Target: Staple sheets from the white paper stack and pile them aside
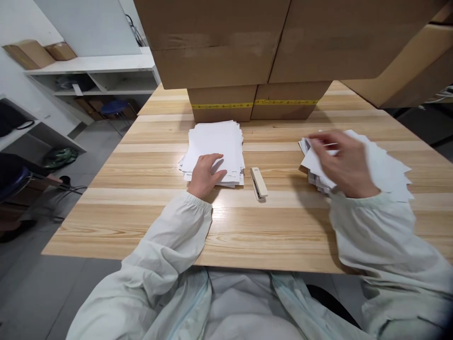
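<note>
My left hand [205,174] rests on the lower left part of a stack of white paper sheets [221,141], its thumb and fingers apart and holding nothing. To the right of that stack a cream stapler [259,183] lies on the table, touched by neither hand. My right hand [345,163] is over a second, looser pile of white papers [384,172] whose sheets fan out unevenly. Its fingers are smeared by motion, and I cannot see whether a sheet is between them.
Large cardboard boxes [219,42] are stacked at the back of the wooden table [247,231], the lower ones sealed with yellow tape. Another carton [417,66] stands at the far right. White shelving [99,63] and a blue stool [115,107] are to the left.
</note>
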A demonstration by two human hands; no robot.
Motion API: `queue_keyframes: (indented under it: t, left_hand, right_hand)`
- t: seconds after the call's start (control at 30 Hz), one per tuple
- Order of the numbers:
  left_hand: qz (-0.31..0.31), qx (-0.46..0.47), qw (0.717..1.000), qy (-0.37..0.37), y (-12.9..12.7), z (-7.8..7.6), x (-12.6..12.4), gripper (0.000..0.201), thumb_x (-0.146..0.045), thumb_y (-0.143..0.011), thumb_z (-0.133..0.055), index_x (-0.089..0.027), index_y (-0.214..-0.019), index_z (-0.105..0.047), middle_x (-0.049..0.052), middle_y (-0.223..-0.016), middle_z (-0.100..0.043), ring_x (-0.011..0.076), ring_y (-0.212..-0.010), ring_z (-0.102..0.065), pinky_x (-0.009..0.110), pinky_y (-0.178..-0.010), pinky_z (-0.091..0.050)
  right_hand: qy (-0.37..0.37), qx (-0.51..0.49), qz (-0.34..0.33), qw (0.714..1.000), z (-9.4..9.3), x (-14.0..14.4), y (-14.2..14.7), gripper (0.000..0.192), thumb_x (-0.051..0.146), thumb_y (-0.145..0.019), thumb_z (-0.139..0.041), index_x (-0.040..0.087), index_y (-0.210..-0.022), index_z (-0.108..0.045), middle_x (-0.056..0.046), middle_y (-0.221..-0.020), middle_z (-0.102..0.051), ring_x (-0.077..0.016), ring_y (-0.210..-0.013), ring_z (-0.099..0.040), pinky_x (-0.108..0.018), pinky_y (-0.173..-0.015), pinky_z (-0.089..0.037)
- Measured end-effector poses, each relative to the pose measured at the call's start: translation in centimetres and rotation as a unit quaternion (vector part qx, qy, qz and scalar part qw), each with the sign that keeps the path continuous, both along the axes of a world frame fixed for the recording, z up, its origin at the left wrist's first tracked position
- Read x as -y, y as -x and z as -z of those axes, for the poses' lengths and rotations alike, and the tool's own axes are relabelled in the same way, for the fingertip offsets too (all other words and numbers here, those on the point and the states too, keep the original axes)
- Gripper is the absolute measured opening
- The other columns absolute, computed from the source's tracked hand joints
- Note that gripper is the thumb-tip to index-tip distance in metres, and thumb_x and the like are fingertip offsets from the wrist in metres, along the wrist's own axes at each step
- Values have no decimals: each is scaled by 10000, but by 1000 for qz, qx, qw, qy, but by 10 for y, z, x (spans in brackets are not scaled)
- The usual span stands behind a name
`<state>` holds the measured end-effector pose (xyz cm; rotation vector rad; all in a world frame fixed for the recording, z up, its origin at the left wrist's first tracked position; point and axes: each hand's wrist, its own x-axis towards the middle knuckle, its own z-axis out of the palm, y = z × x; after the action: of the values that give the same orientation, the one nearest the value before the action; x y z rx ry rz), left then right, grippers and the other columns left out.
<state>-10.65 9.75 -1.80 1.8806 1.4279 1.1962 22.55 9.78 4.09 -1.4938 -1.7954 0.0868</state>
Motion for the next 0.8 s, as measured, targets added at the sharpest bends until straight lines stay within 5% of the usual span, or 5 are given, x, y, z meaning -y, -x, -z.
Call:
queue_keyframes:
  t: [0.1, 0.23, 0.5, 0.8]
  left_hand:
    - [1, -39, 999, -16, 5, 6, -4, 507, -124, -710, -802, -213, -1195, -683, 103, -1218, -659, 313, -1217, -568, 533, -1087, -476]
    - [11, -60, 997, -46, 11, 14, -6, 592, -164, -718, -817, -216, -1279, -638, 107, -1251, -648, 320, -1228, -579, 535, -1074, -494]
    - [8, -61, 997, -46, 13, 15, -4, 656, -238, -732, -816, -212, -1348, -593, 115, -1268, -659, 314, -1235, -588, 501, -1061, -511]
    - [-62, 29, 997, 20, 10, 8, -4, 371, -253, -906, -574, -192, -1266, -639, 100, -1090, -766, 235, -1092, -709, 375, -963, -525]
  right_hand:
    - [141, -14, -218, 966, -4, -14, 73, 274, 355, -927, -540, 201, -979, -762, -91, -1003, -747, -223, -883, -664, -353, -763, -490]
    - [179, 65, -235, 953, 17, -36, 120, 256, 231, -895, -520, 161, -859, -763, -79, -911, -742, -193, -822, -620, -311, -731, -408]
    - [241, -67, -257, 933, 27, -41, 123, 257, 333, -861, -547, 161, -725, -682, -22, -719, -642, -143, -682, -530, -280, -640, -365]
    - [258, -198, -307, 894, 28, -38, 128, 285, 373, -865, -601, 171, -1021, -729, -76, -1003, -726, -179, -853, -616, -328, -769, -467]
